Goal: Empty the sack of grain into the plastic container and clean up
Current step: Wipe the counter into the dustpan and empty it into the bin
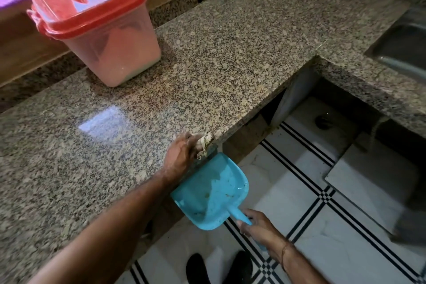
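Left arm enters from 7 o'clock, bare forearm stretched toward 1 o'clock across the speckled granite tabletop (pixel 207 57). Left hand (pixel 182 157) palm down at the tabletop's front edge, fingers curled onto a small pale crumpled cloth (pixel 204 145). Right arm enters from 5 o'clock, thin thread band at the wrist. Right hand (pixel 260 228) lower, below tabletop level, fingers wrapped round the handle of a light blue plastic dustpan (pixel 212 193), pan mouth toward 11 o'clock.

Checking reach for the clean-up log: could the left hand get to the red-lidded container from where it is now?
Probably yes. The granite counter between the left hand and the container is bare, but the hand holds a cloth.
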